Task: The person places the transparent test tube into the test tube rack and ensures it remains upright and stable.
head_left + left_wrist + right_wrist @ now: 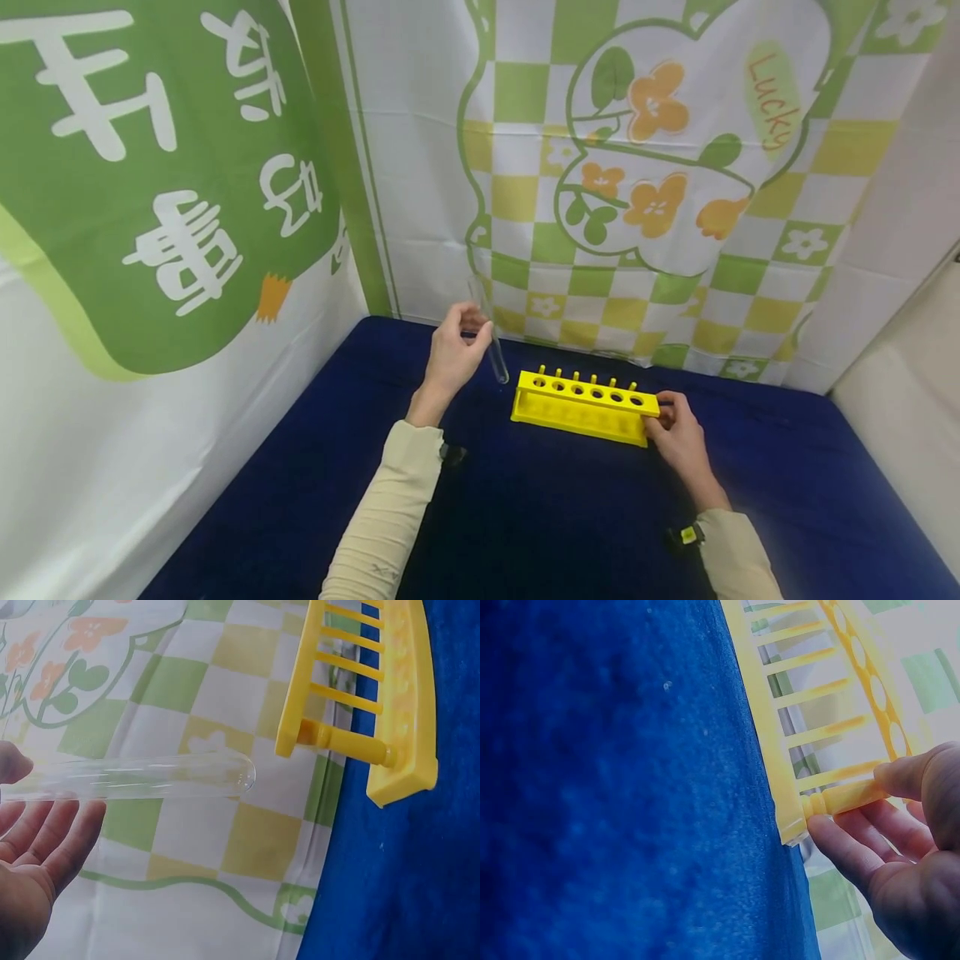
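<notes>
A clear glass test tube (498, 360) is pinched in my left hand (456, 348), tilted with its rounded end down. In the left wrist view the tube (187, 774) looks see-through, its round tip pointing at the rack. The yellow test tube rack (585, 417) stands on the dark blue cloth, with a row of round holes along its top and upright pegs behind them. My right hand (678, 435) grips the rack's right end. Up close in the right wrist view, the thumb and fingers (847, 847) hold the yellow end post (847, 797).
The dark blue cloth (525, 517) covers the table. Behind it hangs a curtain (517, 192) with green and yellow checks and flowers, close to the rack. Another printed curtain (300, 275) borders the left side, and a pale wall (900, 358) the right.
</notes>
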{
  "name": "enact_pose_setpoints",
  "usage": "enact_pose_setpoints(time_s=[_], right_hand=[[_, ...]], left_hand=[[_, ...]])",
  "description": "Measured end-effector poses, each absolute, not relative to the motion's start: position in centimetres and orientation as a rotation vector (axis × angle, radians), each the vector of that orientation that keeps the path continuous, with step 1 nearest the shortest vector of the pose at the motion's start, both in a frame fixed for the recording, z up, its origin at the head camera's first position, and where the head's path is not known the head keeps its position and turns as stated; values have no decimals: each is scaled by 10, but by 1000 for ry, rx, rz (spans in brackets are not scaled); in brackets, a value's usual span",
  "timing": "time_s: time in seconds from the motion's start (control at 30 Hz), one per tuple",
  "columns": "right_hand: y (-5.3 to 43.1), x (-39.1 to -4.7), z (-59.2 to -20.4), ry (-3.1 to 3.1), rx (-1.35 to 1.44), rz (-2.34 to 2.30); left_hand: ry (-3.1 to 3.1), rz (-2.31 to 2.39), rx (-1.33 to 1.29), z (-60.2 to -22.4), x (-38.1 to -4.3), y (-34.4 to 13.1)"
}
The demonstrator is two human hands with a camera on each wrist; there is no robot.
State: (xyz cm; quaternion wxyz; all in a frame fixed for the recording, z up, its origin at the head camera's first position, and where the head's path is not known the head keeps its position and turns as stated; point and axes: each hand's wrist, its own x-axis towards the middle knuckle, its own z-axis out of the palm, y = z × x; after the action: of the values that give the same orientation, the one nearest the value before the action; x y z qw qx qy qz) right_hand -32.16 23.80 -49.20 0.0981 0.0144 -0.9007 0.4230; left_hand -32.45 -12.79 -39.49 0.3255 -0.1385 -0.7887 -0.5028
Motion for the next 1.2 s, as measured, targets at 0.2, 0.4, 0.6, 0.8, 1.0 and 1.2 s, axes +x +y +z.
enact_pose_setpoints(time_s=[0.2,0.4,0.6,0.8,1.0,1.2], right_hand=[[238,-322,-493,-2664,50,1236],[238,-322,-494,-2662,46,1254],[237,-322,-493,-2663,30,1253],[239,-321,-492,-2662,22,1260],[239,-321,-491,-2649,34,1265],[238,-322,-492,-2653,41,1271]], left_hand=[[-2065,-1330,-376,-392,-325,-122],[-2057,-1356,-382,-390,-326,-118],[-2058,-1359,-387,-392,-327,-113],[-2070,-1372,-378,-394,-329,-106],[-2060,-1389,-383,-392,-331,-99],[-2050,-1400,-397,-396,-334,-96]])
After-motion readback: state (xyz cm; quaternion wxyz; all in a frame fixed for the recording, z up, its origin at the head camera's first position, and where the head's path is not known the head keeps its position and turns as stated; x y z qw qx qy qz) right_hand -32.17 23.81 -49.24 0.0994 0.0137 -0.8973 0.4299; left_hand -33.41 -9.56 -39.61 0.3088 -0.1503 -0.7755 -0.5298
